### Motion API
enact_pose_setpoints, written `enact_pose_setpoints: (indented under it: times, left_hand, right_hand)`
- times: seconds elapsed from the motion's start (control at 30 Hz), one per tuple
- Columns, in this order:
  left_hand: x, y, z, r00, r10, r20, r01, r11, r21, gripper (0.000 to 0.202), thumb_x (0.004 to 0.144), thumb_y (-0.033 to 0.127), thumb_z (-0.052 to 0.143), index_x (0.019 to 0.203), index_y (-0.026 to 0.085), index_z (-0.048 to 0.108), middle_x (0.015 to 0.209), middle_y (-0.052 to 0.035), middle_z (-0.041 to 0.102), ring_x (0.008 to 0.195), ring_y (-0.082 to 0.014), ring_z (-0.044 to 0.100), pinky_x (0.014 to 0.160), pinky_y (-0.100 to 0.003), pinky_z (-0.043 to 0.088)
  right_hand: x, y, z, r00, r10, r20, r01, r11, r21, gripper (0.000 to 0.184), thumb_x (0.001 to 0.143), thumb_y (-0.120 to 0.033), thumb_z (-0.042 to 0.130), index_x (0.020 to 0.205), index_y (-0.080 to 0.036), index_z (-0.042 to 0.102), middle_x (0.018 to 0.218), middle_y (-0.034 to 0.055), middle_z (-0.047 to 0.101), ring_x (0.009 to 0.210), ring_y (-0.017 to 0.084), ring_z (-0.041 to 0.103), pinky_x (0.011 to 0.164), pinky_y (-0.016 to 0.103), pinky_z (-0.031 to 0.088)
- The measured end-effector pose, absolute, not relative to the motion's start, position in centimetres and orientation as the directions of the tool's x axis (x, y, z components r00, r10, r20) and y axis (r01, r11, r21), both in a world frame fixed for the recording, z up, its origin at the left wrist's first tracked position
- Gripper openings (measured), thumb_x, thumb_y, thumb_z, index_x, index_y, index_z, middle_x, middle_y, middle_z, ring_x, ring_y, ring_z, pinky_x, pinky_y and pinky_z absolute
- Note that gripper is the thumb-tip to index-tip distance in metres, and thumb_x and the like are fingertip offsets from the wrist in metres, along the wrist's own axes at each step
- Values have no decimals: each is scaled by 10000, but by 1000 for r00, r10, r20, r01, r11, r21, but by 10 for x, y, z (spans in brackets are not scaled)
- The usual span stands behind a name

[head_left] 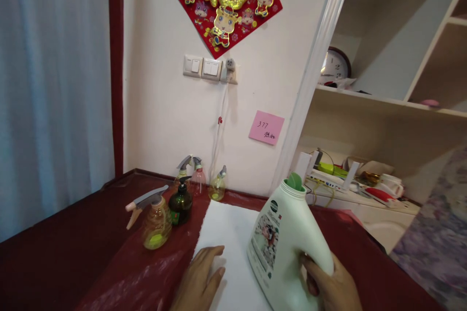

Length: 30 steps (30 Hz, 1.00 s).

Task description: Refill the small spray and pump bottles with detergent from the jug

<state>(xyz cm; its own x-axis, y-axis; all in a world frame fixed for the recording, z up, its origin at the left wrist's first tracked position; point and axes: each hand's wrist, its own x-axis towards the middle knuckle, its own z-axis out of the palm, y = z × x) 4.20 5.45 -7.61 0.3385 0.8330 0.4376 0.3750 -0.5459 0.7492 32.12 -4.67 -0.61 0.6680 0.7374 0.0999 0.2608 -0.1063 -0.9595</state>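
Observation:
My right hand is wrapped round the handle of a large pale green detergent jug. The jug leans a little to the left, its neck bare of a screw cap and a green spout showing inside. Beneath it lies a sheet of white paper. My left hand rests at the paper's left edge, fingers stretched out and apart, holding nothing. Beyond that hand are a yellowish spray bottle with some yellow liquid and a dark green pump bottle.
Smaller spray bottles, one pink and one yellow, stand by the wall. The table has a dark red covering. A white router and clutter sit on a shelf at right. A cord hangs from the socket.

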Motion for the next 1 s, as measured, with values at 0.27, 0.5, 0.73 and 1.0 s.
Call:
enact_pose_setpoints:
  times: [0.27, 0.5, 0.73, 1.0]
  left_hand:
    - [40, 58, -71, 360, 781, 511, 399, -624, 672, 322, 964, 389, 548, 1214, 245, 691, 1207, -97, 747, 1137, -263, 689, 1009, -380, 559]
    - [38, 55, -66, 418, 753, 508, 399, -655, 642, 301, 984, 319, 520, 1229, 212, 660, 1178, -104, 738, 1112, -244, 680, 985, -364, 550]
    - [38, 55, -64, 425, 752, 504, 391, -655, 647, 284, 962, 271, 526, 1204, 204, 658, 1158, -101, 739, 1092, -248, 678, 967, -363, 546]
    - [38, 54, -66, 437, 758, 485, 405, -647, 646, 283, 981, 303, 507, 1201, 205, 656, 1161, -106, 737, 1102, -249, 679, 971, -365, 544]
  right_hand:
    - [301, -24, 7, 616, 779, 116, 194, -8, -981, 440, 647, -584, 702, 819, -205, 560, 437, -90, 443, 470, 135, 387, 503, 289, 301]
    - [311, 2, -4, 525, 836, 157, 181, 71, -981, 383, 657, -523, 736, 776, -191, 587, 460, -73, 464, 479, 131, 389, 503, 284, 290]
    - [295, 7, 3, 534, 833, 142, 151, 71, -986, 433, 618, -495, 739, 887, -183, 607, 437, -100, 426, 452, 124, 354, 507, 279, 264]
    - [298, 6, -3, 511, 853, 106, 173, 18, -985, 398, 611, -558, 722, 698, -208, 556, 426, -60, 468, 475, 140, 399, 521, 291, 305]
